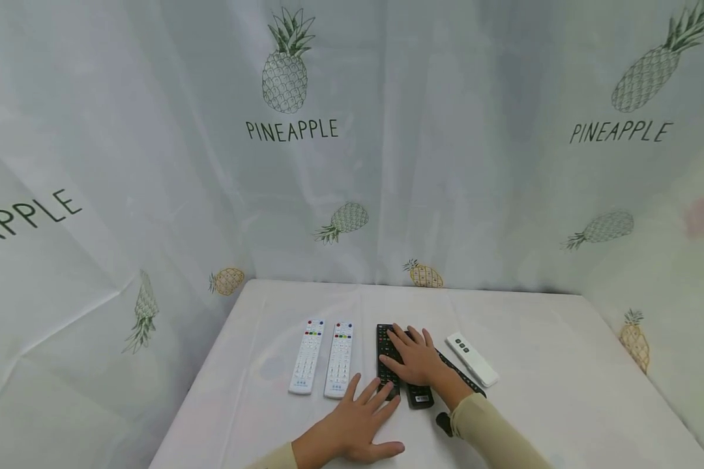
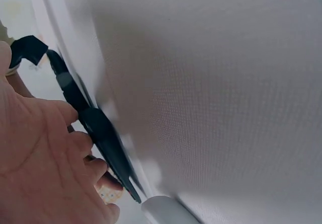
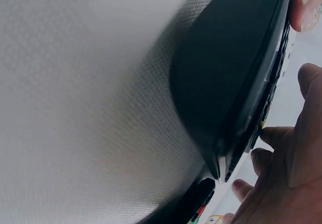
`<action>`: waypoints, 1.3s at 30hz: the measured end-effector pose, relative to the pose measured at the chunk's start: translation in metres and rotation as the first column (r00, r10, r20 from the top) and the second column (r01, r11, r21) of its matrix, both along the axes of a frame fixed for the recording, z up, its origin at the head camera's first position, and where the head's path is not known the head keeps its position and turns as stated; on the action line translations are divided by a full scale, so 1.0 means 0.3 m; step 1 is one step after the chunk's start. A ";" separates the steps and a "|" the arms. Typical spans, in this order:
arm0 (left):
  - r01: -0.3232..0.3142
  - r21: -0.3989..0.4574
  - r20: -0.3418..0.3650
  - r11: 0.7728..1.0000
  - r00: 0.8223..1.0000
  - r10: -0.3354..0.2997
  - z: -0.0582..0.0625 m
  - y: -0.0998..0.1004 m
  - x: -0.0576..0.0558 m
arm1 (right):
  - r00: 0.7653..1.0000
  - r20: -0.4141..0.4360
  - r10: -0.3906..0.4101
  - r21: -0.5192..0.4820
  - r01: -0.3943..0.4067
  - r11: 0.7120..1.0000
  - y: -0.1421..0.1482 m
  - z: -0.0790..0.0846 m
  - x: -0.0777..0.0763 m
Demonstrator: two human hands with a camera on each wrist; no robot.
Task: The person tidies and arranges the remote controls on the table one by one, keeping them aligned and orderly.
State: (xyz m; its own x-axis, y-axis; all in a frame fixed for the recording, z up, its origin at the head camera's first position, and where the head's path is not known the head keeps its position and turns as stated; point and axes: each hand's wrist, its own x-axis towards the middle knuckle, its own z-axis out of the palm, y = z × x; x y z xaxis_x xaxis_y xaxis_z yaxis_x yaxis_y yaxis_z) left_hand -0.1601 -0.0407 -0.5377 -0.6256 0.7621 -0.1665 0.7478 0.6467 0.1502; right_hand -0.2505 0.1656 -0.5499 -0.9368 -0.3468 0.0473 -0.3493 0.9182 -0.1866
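Observation:
A black remote control (image 1: pixel 387 371) lies lengthwise on the white-covered table, with a second black remote (image 1: pixel 420 397) close to its right. My right hand (image 1: pixel 416 360) rests over both with its fingers spread, hiding much of the second one. My left hand (image 1: pixel 360 420) is spread at the near end of the first remote, fingertips at its lower edge. In the left wrist view, those fingers lie along a dark remote (image 2: pixel 108 143). The right wrist view shows the rounded end of a black remote (image 3: pixel 226 68) close up. A third black remote (image 1: pixel 466 376) slants out from behind my right hand.
Two white remotes (image 1: pixel 308 358) with coloured buttons lie side by side on the left. A plain white remote (image 1: pixel 472 359) with a few dark buttons lies slanted on the right. Behind the table (image 1: pixel 540 352) hangs a pineapple-print curtain (image 1: pixel 446 163). A small black object (image 1: pixel 444 423) is by my right wrist.

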 end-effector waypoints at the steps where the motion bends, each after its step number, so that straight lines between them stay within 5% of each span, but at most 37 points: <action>1: 0.004 -0.003 0.002 1.000 1.000 -0.004 -0.001 0.001 0.003 | 1.000 0.003 0.000 -0.003 0.000 1.000 -0.001 -0.004 0.004; 16: -0.013 -0.026 -0.033 1.000 0.999 0.012 0.015 0.035 -0.042 | 0.999 0.031 0.013 -0.034 -0.012 0.999 -0.015 0.029 -0.010; 39: -0.050 -0.061 0.035 0.997 0.998 0.052 0.044 0.043 -0.029 | 0.992 0.127 0.017 -0.002 -0.016 1.000 -0.040 0.021 -0.036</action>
State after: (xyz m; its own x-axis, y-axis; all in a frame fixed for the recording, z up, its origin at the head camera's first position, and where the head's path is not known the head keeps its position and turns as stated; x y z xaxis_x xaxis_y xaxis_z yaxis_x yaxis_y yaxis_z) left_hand -0.1688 -0.0277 -0.5245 -0.6559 0.7174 -0.2347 0.7084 0.6924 0.1368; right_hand -0.2612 0.1537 -0.5435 -0.9293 -0.3623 -0.0716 -0.3379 0.9124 -0.2312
